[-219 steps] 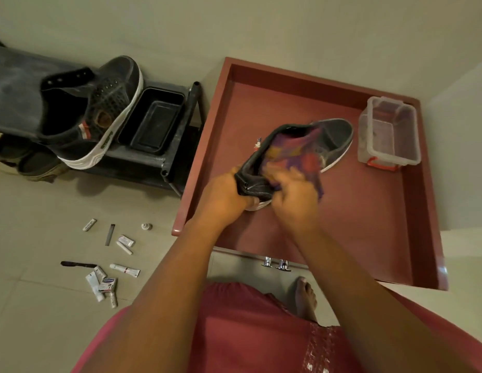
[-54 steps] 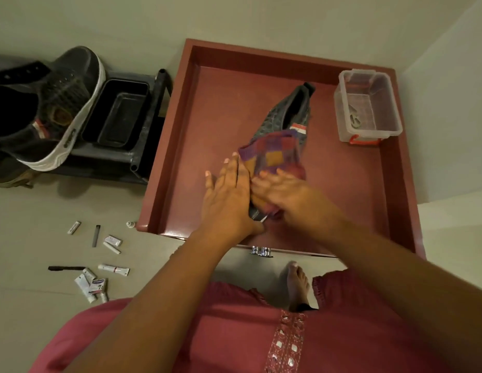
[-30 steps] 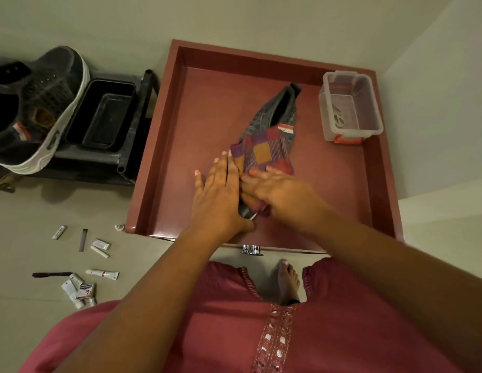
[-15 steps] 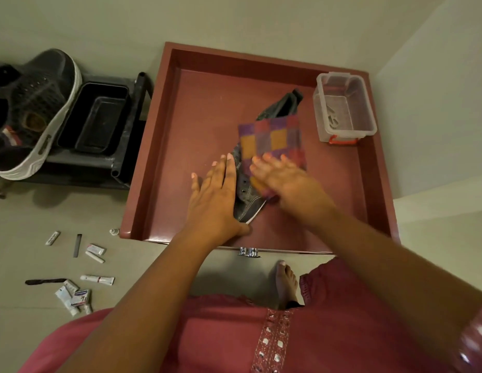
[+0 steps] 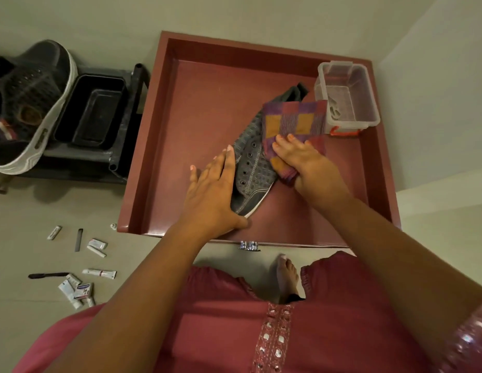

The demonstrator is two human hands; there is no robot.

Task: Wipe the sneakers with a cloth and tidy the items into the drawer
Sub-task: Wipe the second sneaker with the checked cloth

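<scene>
A grey sneaker [image 5: 252, 168] lies on its side inside the open red drawer [image 5: 197, 109]. My left hand [image 5: 214, 192] lies flat with straight fingers against the sneaker's toe end, holding it down. My right hand [image 5: 301, 160] presses a purple, red and yellow checked cloth [image 5: 293, 122] onto the sneaker's upper, its thumb tucked under the cloth's near fold. The cloth hides the sneaker's middle. A second dark sneaker with a white sole [image 5: 32, 103] rests on a black rack at the left.
A clear plastic box [image 5: 346, 95] stands in the drawer's far right corner. A black tray [image 5: 92, 111] sits on the rack [image 5: 119, 157]. Several small tubes and a black tool [image 5: 81, 267] lie scattered on the floor at the left. My bare foot [image 5: 287, 275] is below the drawer handle [image 5: 249, 245].
My right hand has slid the cloth up and to the right along the sneaker, uncovering the laced front. My left hand has stayed flat on the toe end.
</scene>
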